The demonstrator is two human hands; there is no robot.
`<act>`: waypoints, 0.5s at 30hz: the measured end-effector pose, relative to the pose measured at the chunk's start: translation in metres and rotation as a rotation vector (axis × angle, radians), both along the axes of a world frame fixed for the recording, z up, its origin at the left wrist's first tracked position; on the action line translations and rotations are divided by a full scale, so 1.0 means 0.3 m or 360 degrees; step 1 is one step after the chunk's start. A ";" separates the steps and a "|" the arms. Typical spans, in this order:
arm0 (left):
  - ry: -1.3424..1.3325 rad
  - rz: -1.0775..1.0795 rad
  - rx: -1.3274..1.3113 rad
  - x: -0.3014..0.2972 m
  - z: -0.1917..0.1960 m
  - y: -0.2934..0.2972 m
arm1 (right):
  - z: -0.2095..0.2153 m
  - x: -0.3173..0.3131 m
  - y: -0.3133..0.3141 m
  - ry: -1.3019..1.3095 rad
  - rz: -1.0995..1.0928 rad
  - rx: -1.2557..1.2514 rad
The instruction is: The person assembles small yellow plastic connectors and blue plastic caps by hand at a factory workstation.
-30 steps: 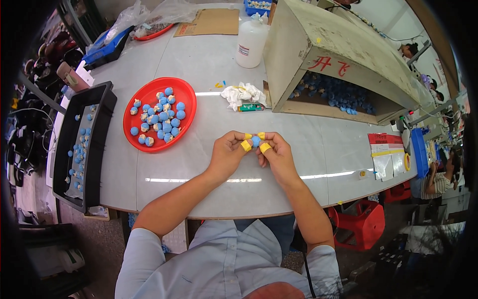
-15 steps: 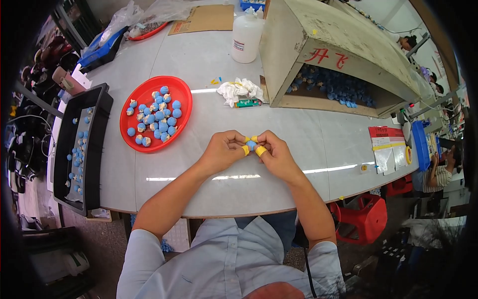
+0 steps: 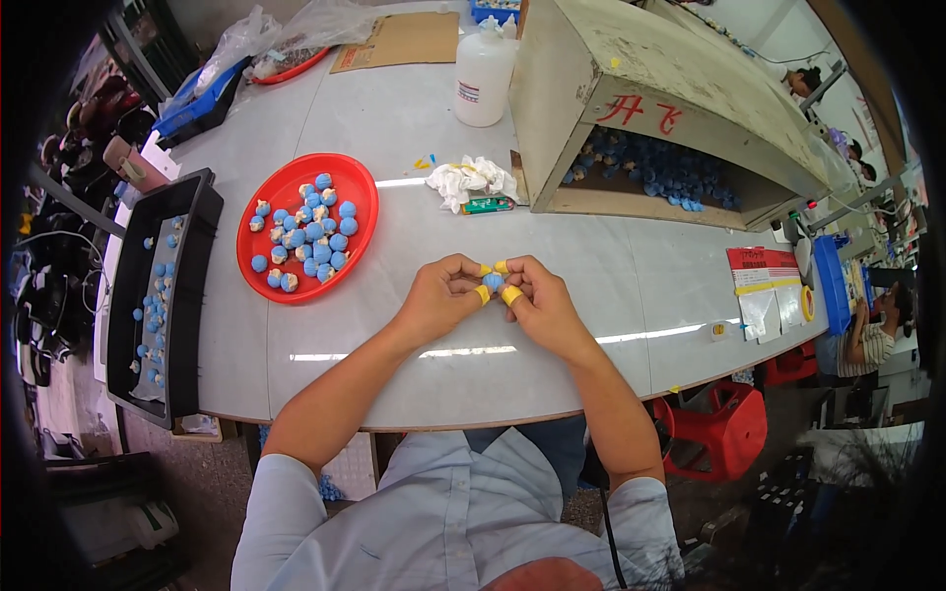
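Observation:
Above the grey table, both hands meet around a small blue ball-shaped piece (image 3: 494, 282). My left hand (image 3: 439, 294) pinches its left side between thumb and forefinger. From the other side my right hand (image 3: 540, 299) grips it in the same way. Yellow covers wrap the thumb and forefinger tips of both hands. Fingers hide part of the piece. To the left, a round red tray (image 3: 258, 196) holds several blue balls (image 3: 315, 229) with cream-coloured tufts.
A black bin (image 3: 202, 266) with more blue balls stands at the far left. Crumpled white tissue (image 3: 471, 181) and a green packet (image 3: 488, 206) lie beyond my hands. Behind them are a white bottle (image 3: 483, 89) and a wooden box (image 3: 554, 108) holding blue pieces. A red stool (image 3: 724, 428) stands lower right.
The blue piece has turned slightly between my fingers and more of its rounded side shows. Both hands stay in nearly the same place.

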State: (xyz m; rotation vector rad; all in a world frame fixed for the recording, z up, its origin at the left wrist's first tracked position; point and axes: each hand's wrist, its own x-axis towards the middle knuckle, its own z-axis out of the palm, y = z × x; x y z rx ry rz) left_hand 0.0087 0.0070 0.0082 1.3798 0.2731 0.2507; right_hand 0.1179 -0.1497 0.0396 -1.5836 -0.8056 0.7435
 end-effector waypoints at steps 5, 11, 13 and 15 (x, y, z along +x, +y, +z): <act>0.0000 -0.0060 -0.0075 0.010 -0.005 0.001 | 0.001 0.023 -0.012 0.0095 0.0047 -0.0005; 0.0040 -0.0046 -0.0017 0.008 0.000 -0.004 | -0.016 0.020 -0.008 0.0125 0.0078 -0.0027; 0.0074 -0.0007 0.0100 0.007 -0.015 -0.001 | -0.023 0.020 -0.005 0.0113 0.0079 -0.0042; 0.0070 0.0002 0.0071 0.008 -0.013 -0.006 | -0.018 0.017 -0.004 0.0090 0.0081 -0.0047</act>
